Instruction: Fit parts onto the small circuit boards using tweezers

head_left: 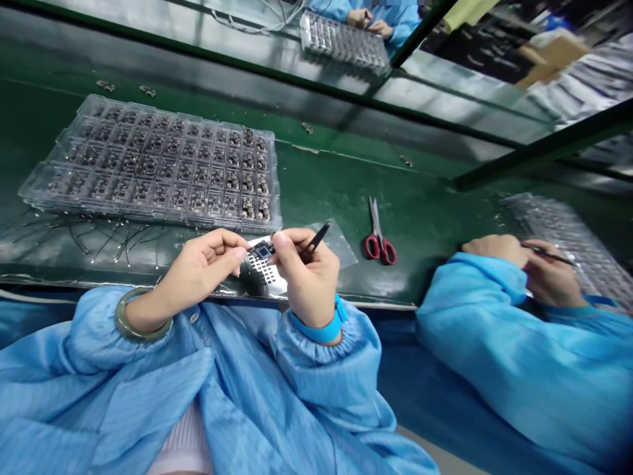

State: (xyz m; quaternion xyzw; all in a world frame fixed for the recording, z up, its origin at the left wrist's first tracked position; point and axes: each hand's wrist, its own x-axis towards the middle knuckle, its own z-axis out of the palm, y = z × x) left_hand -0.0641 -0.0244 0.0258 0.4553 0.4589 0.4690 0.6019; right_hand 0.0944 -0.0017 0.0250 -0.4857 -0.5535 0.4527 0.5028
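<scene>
Between my two hands is a small dark circuit board (pixel 262 250) with a square chip on it. My left hand (pixel 200 264) pinches the board's left edge between thumb and fingertips. The thumb and forefinger of my right hand (pixel 309 274) grip its right side, and black tweezers (pixel 318 239) are also tucked in that hand, tips pointing up and right. Under the board lies a white sheet of small dark square stickers (pixel 267 274), partly covered by my fingers. A clear plastic bag (pixel 341 247) lies flat behind my right hand.
A clear tray (pixel 274 191) of many circuit boards stands at the back left, with loose thin black wires (pixel 126 241) before it. Red-handled scissors (pixel 378 237) lie to the right. Beyond them, a co-worker's hands (pixel 539 267) work by another tray (pixel 568 237). Small loose parts (pixel 147 90) lie behind.
</scene>
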